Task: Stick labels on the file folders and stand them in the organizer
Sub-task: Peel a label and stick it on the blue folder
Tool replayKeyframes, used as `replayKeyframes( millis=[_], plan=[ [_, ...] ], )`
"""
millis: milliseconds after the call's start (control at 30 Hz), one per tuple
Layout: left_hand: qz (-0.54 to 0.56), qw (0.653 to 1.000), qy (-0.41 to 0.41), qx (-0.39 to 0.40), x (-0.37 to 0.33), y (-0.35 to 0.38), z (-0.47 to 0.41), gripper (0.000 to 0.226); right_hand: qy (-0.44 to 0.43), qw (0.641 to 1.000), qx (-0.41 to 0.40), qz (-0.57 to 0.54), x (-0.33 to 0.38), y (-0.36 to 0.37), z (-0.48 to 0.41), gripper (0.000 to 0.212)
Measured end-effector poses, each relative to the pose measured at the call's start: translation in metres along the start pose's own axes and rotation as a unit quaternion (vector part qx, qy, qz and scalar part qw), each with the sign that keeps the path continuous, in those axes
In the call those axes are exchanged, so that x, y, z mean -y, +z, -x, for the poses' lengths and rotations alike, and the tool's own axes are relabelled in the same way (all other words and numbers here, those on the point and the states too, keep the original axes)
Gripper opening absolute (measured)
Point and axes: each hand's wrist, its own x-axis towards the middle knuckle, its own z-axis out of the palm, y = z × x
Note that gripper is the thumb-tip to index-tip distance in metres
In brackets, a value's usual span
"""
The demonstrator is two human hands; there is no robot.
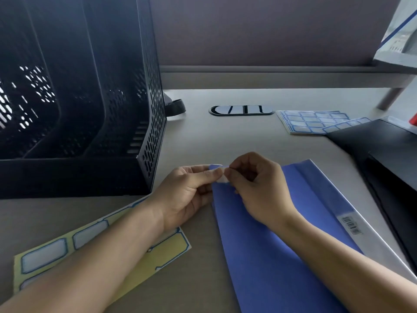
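Observation:
A blue file folder (pixel 266 240) lies flat on the desk, its far corner under my hands. Both hands pinch one small white label (pixel 222 175) over that corner: my left hand (pixel 189 195) holds its left end, my right hand (pixel 257 188) holds its right end with thumb and forefinger. A yellow label sheet (pixel 162 249) with several blue-edged labels lies under my left forearm. The black mesh organizer (pixel 90 109) stands at the left, its slots holding nothing that I can see.
A stack of blue-edged label sheets (pixel 313 122) lies at the back right. A black tray or box (pixel 383 154) sits along the right edge. An oval cable grommet (pixel 241 110) is set in the desk (pixel 203 141) behind my hands. A partition wall closes the back.

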Motion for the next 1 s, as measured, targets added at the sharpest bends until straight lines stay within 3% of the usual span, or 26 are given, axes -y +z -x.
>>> replayKeyframes(
  millis=[367, 567, 700, 867, 1000],
  plan=[
    [-0.043, 0.994, 0.066, -0.076, 0.011, 0.009, 0.0, 0.024, 0.02, 0.997, 0.031, 0.068, 0.015, -0.015, -0.008, 0.017],
    [-0.069, 0.989, 0.076, -0.104, 0.013, 0.008, 0.001, 0.03, -0.009, 0.993, 0.002, 0.119, 0.012, -0.029, -0.018, 0.018],
    [-0.076, 0.987, 0.084, -0.111, 0.014, 0.009, 0.001, 0.025, -0.059, 0.986, 0.003, 0.158, 0.01, -0.031, -0.021, 0.005],
    [-0.09, 0.986, 0.1, -0.102, 0.014, 0.008, 0.0, 0.018, -0.061, 0.968, 0.107, 0.217, 0.007, -0.025, -0.02, 0.046],
    [-0.123, 0.984, 0.099, -0.087, 0.013, 0.009, 0.003, 0.02, -0.07, 0.969, 0.117, 0.205, 0.007, -0.022, -0.02, 0.047]
  ],
)
